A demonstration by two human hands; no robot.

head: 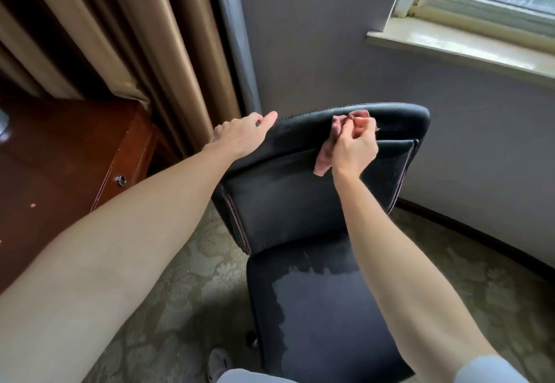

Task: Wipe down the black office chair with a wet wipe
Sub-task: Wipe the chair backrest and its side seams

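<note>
The black office chair (288, 202) stands in front of me, its backrest facing me and its seat (324, 316) below, with a damp patch across the seat's rear part. My left hand (240, 133) grips the top left corner of the backrest, thumb over the edge. My right hand (356, 145) is closed on a crumpled pink wipe (326, 154) and presses it against the upper backrest, just under the top edge. Part of the wipe hangs down below my fingers.
A reddish wooden desk (60, 172) with a drawer ring pull stands on the left. Brown curtains (120, 37) hang behind it. A grey wall and a windowsill (465, 43) lie behind the chair. Patterned carpet (180, 292) covers the floor; a chair caster (253, 341) shows below.
</note>
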